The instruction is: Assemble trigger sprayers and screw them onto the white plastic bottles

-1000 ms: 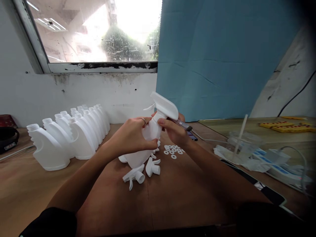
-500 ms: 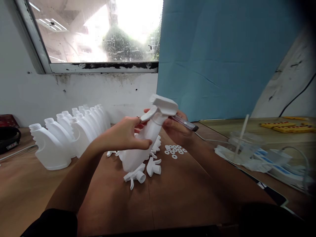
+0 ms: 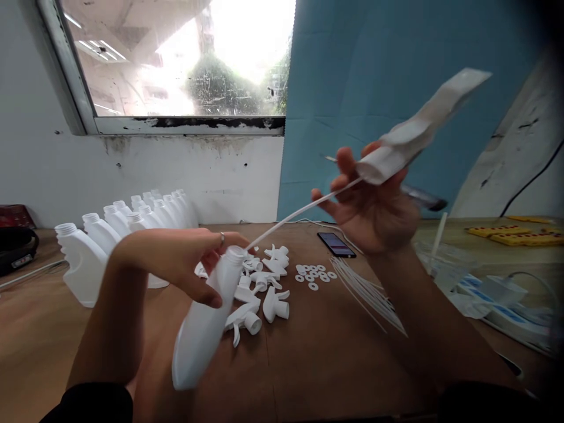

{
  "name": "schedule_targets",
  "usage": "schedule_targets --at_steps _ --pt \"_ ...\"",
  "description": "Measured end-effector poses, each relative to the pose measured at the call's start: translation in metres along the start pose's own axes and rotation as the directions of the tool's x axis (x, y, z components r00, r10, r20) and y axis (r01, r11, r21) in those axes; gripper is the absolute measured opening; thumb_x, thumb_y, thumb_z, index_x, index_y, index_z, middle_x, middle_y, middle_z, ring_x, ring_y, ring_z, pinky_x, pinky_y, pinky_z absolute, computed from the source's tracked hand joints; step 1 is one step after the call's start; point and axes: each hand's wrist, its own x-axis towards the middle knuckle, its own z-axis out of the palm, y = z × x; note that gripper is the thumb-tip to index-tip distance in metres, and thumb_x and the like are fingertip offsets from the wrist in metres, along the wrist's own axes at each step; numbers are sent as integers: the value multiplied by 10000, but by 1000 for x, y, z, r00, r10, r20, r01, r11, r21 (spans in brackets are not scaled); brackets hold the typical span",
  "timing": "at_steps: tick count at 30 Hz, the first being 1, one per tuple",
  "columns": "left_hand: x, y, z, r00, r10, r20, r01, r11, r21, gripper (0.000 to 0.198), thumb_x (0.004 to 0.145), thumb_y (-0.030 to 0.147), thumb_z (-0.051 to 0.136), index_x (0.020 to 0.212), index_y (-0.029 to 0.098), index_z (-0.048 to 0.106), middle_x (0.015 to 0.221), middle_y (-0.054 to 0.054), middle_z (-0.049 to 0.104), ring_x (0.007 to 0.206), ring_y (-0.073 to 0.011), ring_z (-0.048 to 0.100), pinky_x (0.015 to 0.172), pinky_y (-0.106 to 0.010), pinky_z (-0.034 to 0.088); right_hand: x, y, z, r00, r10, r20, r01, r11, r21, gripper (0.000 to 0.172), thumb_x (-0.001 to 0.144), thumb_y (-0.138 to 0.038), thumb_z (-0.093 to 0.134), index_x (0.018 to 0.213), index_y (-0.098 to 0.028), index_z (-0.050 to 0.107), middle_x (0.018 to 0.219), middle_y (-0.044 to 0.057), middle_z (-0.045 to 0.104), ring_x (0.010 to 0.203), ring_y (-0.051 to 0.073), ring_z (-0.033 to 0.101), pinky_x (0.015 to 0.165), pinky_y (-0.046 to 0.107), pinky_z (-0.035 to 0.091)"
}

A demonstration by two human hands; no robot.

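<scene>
- The left hand is wrapped around the upper part of a spray bottle, thumb on the near side. The bottle leans over the bench's near left, mouth toward the right; whether its base touches the wood I cannot tell.
- The right hand grips a trigger sprayer head in the air, its collar facing down and left. The same hand keeps a slim dark-ended tool tucked in it (a pen or a blade, I cannot tell which).
- One dip tube runs from that collar to the bottle's mouth; whether its tip is inside is unclear. I take the step in hand to be bringing tube and bottle together or parting them; either way, the next move calls for the tube lined up with the mouth and the bottle held steady.
- Beyond the hands: two loose trigger heads in front of an uncountable heap, roughly fourteen washers, a bundle of spare tubes overlapping too much to count, and one phone.
- To the left, about a dozen standing bottles, the rear ones overlapping.
</scene>
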Motion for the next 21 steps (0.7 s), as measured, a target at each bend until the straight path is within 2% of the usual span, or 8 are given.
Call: schedule_targets --at_steps 3,5,7,10,12,14,18,21 --pt "-32 -7 -12 974 -228 3 228 972 58 565 680 402 723 1215 291 577 880 0 702 757 -180 654 646 -241 500 14 -13 -20 991 31 -129 -25 999 46 442 951 -386 278 963 -261 702 1295 -72 594 1130 170 584 733 355 452" --pt "-53 -14 -20 926 -352 -134 366 925 97 540 716 435 697 1221 295 564 884 26 688 794 -169 643 673 -221 475 22 -13 -35 982 86 -169 -78 995 54 577 946 -360 126 1011 -236 685 1273 -77 602 1123 129 570 723 369 416" --pt "-71 -21 -27 862 -458 -218 481 874 63 602 726 465 686 1276 293 513 842 49 674 810 -167 640 692 -211 459 29 -4 -50 965 160 -206 -154 987 45 557 974 -365 159 983 -220 696 1204 -37 651 1077 128 595 713 379 418" --pt "-87 -31 -36 744 -622 -244 638 770 -17 696 729 479 682 1347 277 433 827 54 680 829 -187 648 720 -220 449 31 18 -74 950 291 -113 -280 955 101 497 1011 -322 248 897 -197 715 989 40 709 876 131 645 695 380 447" --pt "-92 -40 -41 664 -693 -279 724 689 12 661 718 497 687 1301 259 482 844 43 689 829 -204 648 735 -233 439 26 36 -88 923 382 -38 -375 918 133 403 994 -283 322 881 -213 703 816 48 668 682 112 595 664 355 467" --pt "-93 -51 -44 615 -718 -326 772 632 68 609 709 537 684 1226 246 546 813 38 682 797 -214 643 723 -245 432 19 54 -102 884 467 25 -465 872 152 291 947 -266 401 849 -221 672 719 44 581 576 113 500 598 323 457" --pt "-90 -68 -46 630 -716 -299 759 649 45 580 728 599 645 1182 250 555 741 42 657 729 -205 634 665 -261 453 5 90 -126 817 571 74 -574 819 22 159 854 -287 488 717 -225 539 651 28 425 515 138 370 489 313 379" --pt "-87 -74 -45 620 -753 -219 763 644 -56 532 728 593 651 1113 235 568 725 35 658 678 -189 636 638 -280 488 -1 114 -139 767 641 8 -640 766 -61 222 822 -340 535 658 -230 432 602 -16 308 466 120 259 413 286 291"
